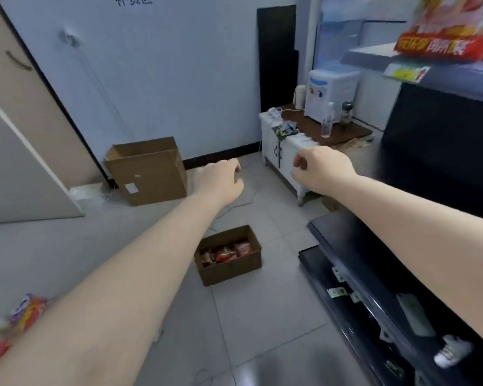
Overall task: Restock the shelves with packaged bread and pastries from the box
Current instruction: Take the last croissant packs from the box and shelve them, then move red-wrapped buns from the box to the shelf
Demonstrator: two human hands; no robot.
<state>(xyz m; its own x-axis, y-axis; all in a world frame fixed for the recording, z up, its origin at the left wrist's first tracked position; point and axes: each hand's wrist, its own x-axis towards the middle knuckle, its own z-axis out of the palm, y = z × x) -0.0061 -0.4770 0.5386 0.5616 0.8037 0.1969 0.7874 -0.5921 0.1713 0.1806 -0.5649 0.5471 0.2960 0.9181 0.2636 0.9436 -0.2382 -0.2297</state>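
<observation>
A small open cardboard box [229, 270] sits on the tiled floor below my arms, with several red and brown wrapped pastries [226, 253] inside. Both my arms stretch forward above it. My left hand [221, 181] hangs with loosely curled fingers and holds nothing. My right hand [322, 169] is also loosely curled and empty. Dark shelves [354, 263] run along the right, and a red and orange package [452, 26] sits on the top shelf at the upper right.
A larger open cardboard box [148, 171] stands by the wall. A low white cabinet [285, 154] carries a water dispenser [329, 93] and bottles. Colourful packages [25, 310] lie at the lower left. A cable trails across the floor.
</observation>
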